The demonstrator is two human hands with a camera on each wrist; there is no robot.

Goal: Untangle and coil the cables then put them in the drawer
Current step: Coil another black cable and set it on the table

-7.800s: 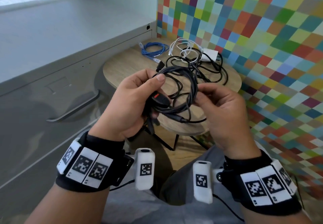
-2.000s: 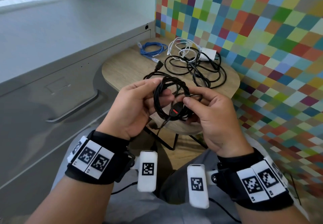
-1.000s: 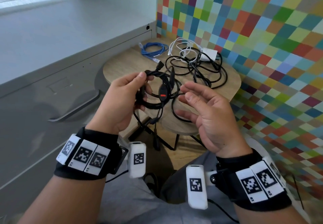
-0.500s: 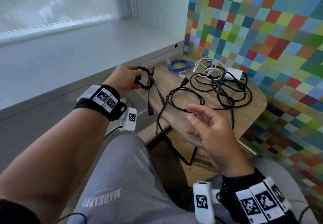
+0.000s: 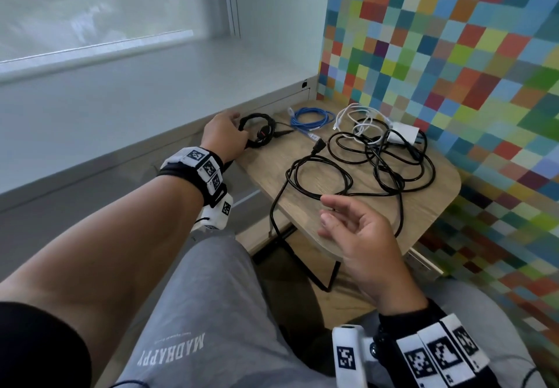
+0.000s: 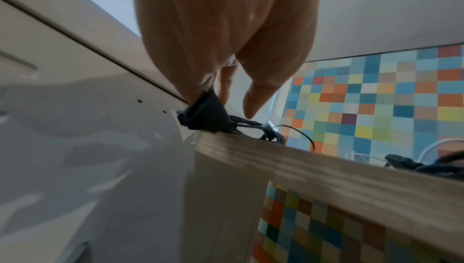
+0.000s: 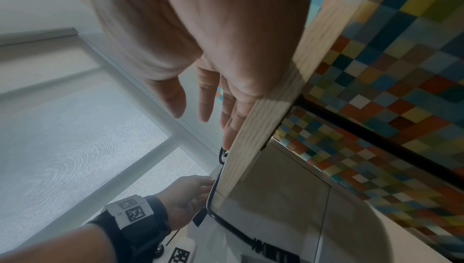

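Note:
A small coiled black cable (image 5: 257, 135) with a red mark lies on the far left corner of the wooden table (image 5: 432, 206). My left hand (image 5: 225, 136) rests on its left side with fingers fairly straight; in the left wrist view a finger touches the coil's black strap (image 6: 204, 114) at the table edge (image 6: 326, 178). My right hand (image 5: 348, 224) hovers open over the near edge, holding nothing. Tangled black cables (image 5: 378, 157) sprawl across the middle. Behind them lie a blue cable (image 5: 311, 118) and a white cable (image 5: 357, 115) with a white adapter (image 5: 403, 133).
A grey cabinet (image 5: 121, 176) with shut drawer fronts runs along the left, touching the table. One black cable end (image 5: 273, 215) hangs over the table's near left edge. A colourful checked wall (image 5: 453, 55) stands behind and to the right. My grey-trousered legs are below.
Both hands wound the black cable into a coil, then the right hand let go. The left hand carried the coil to the table's far left corner and laid it down.

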